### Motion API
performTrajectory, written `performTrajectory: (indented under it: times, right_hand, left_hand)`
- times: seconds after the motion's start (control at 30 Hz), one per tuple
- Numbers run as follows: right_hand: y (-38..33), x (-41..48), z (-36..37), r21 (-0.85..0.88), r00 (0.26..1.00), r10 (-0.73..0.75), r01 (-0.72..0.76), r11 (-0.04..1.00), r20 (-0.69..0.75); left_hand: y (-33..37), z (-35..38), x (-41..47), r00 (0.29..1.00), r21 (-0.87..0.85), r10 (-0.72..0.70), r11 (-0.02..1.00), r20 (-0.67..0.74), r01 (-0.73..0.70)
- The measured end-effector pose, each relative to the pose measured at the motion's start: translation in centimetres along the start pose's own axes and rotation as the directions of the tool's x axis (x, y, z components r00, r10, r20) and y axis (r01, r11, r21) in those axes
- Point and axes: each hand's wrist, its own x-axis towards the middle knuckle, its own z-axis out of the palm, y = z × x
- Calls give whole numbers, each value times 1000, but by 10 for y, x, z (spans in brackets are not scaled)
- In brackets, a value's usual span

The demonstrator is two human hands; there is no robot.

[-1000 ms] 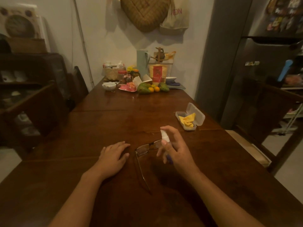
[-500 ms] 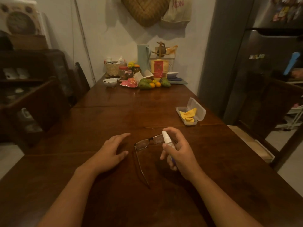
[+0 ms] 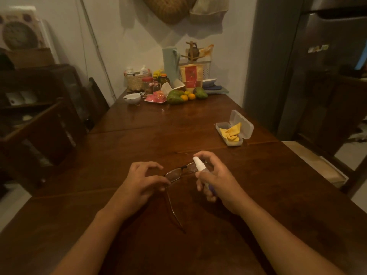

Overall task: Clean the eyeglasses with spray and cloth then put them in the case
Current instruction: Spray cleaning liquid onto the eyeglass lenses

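The thin-framed eyeglasses (image 3: 175, 174) lie on the dark wooden table (image 3: 139, 139) in front of me, one temple arm stretching toward me. My left hand (image 3: 139, 181) pinches the left corner of the frame with thumb and fingertips. My right hand (image 3: 215, 178) grips a small spray bottle (image 3: 199, 164) with a white nozzle, held just over the right lens, index finger arched above the top. Farther right sits the open clear glasses case (image 3: 247, 126) with a crumpled yellow cloth (image 3: 232, 132) inside.
At the table's far end stand a bowl (image 3: 132, 98), a pink plate (image 3: 155, 97), fruit (image 3: 185, 95), jars and a woven basket (image 3: 135, 81). A chair (image 3: 97, 100) stands at the left, a dark cabinet (image 3: 329, 100) to the right.
My left hand moved right from resting flat on the table and took hold of the frame's left corner. My right hand tilted the spray bottle more upright over the right lens.
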Motion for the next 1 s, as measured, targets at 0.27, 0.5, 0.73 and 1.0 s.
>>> performTrajectory:
  times: [0.27,0.5,0.73,1.0]
  right_hand:
    - [0,1,3,135,996,-38,28,990,77]
    - [-6,-1,6,-276,985,-164,142,950,-58]
    - [5,-1,11,-548,962,-274,227,805,-4]
    - [5,5,0,-601,944,-324,227,766,-56]
  left_hand:
    - [8,0,8,989,4,80,997,-125,-80]
    - [9,2,6,848,-353,-353,911,-395,215]
    - [23,-3,8,725,-724,-610,651,-319,230]
    - [33,-7,8,715,-797,-587,600,-379,70]
